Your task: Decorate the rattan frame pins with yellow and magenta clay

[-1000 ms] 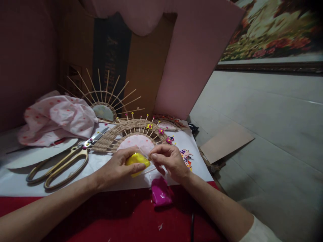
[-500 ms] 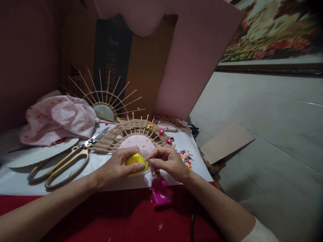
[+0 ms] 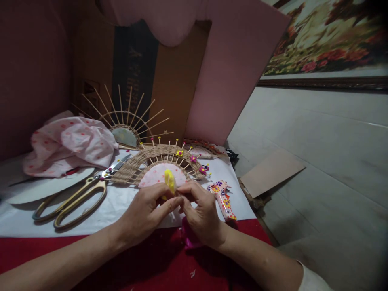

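Observation:
My left hand [image 3: 151,208] and my right hand [image 3: 201,214] meet in front of the woven fan shape, fingers pinched together. Between them is the yellow clay packet [image 3: 170,180], seen almost edge-on, its lower part hidden by my fingers. A magenta clay packet [image 3: 189,236] lies on the red cloth, mostly covered by my right hand. Just beyond stands the half-round woven piece [image 3: 130,165], with a dotted pink fabric centre [image 3: 163,173], sticks tipped with coloured balls and small clay flowers [image 3: 194,159] on its right side.
Large scissors [image 3: 80,202] lie at the left, near a bundle of dotted fabric [image 3: 71,141]. A flower-patterned glue gun [image 3: 223,200] rests right of my hands. Behind are an unfinished stick frame [image 3: 124,133] and a cardboard box [image 3: 178,76]. White sheeting [image 3: 127,218] covers the red cloth's far part.
The yellow packet has turned from broad side to edge-on and stands up between my fingers. My right hand has come lower, over the magenta packet, and the glue gun shows more fully.

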Action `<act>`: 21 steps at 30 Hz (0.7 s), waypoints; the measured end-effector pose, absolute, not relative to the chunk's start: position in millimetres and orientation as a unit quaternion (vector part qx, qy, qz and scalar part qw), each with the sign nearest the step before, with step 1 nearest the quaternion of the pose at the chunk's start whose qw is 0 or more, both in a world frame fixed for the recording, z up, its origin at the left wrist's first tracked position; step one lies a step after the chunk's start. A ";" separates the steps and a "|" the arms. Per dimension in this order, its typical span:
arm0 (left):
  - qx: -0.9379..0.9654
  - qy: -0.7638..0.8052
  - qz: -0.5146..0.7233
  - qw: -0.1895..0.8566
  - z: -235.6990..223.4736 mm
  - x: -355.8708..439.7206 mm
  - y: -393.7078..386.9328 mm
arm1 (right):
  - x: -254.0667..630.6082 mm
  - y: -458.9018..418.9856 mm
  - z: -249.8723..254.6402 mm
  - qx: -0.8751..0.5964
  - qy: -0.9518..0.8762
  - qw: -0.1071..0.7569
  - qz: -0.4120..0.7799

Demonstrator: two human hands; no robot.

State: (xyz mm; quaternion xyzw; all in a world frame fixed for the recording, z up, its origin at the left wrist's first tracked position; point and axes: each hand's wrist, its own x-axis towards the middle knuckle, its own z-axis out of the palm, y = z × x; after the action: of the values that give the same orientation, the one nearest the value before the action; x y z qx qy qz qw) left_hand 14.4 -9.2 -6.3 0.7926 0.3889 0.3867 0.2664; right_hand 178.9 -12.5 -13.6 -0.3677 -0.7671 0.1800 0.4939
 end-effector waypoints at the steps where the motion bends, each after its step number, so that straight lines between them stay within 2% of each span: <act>1: 0.788 0.387 0.386 0.282 -6.9 15.6 -9.9 | 178.8 -12.7 -13.4 -0.365 -0.776 0.484 0.173; 4: 0.789 0.370 0.393 0.293 -7.4 16.2 -8.3 | 178.7 -12.5 -12.8 -0.364 -0.788 0.468 0.166; 9: 0.788 0.393 0.407 0.244 -9.1 16.1 -6.5 | 178.5 -13.9 -13.7 -0.347 -0.813 0.454 0.109; 14: 0.772 0.407 0.434 0.226 -9.1 19.5 -11.8 | 177.1 -12.5 -13.0 -0.386 -0.782 0.487 0.054; 17: 0.762 0.424 0.434 0.227 -7.6 19.8 -12.3 | 177.2 -10.7 -12.9 -0.426 -0.752 0.498 0.072; 21: 0.750 0.440 0.423 0.257 -6.0 17.8 -9.7 | 180.5 -9.5 -15.8 -0.358 -0.793 0.487 0.071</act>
State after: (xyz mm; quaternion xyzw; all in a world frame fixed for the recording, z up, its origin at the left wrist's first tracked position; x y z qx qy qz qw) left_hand 17.8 -9.7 -6.0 0.7497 0.4395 0.4230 0.2566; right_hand 180.5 -9.5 -15.8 -0.3582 -0.7933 0.0711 0.4872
